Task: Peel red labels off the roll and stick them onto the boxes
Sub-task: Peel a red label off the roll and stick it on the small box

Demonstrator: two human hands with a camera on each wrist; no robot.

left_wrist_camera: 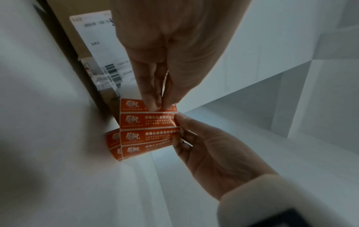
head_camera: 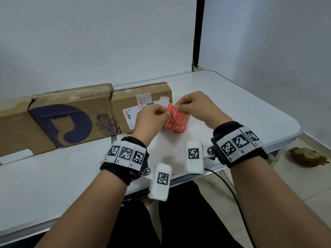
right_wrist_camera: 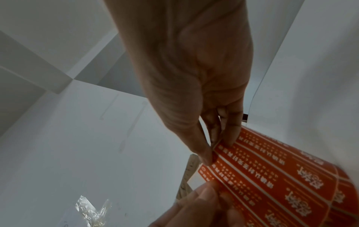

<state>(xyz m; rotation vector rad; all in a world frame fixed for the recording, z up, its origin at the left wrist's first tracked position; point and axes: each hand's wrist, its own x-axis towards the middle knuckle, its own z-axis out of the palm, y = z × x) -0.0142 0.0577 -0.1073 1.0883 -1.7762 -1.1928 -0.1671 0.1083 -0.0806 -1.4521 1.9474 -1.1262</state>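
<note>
A roll of red labels (head_camera: 179,128) lies on the white table (head_camera: 241,111), its strip (left_wrist_camera: 149,122) pulled up off it. My left hand (head_camera: 165,113) pinches the strip's free top end between thumb and forefinger (left_wrist_camera: 151,104). My right hand (head_camera: 177,107) pinches the right-hand edge of a label one row lower on the strip (right_wrist_camera: 272,176); a thin pale edge shows between the right hand's fingertips (right_wrist_camera: 205,158). Two cardboard boxes stand behind along the wall: one with a purple print (head_camera: 62,119), one bearing a white shipping label (head_camera: 143,97).
A crumpled scrap of clear film (right_wrist_camera: 91,210) lies on the table near the roll. A flat white item (head_camera: 16,156) sits in front of the left box. The table's rounded right corner (head_camera: 295,127) is close to my right wrist; a brown object (head_camera: 308,156) lies on the floor.
</note>
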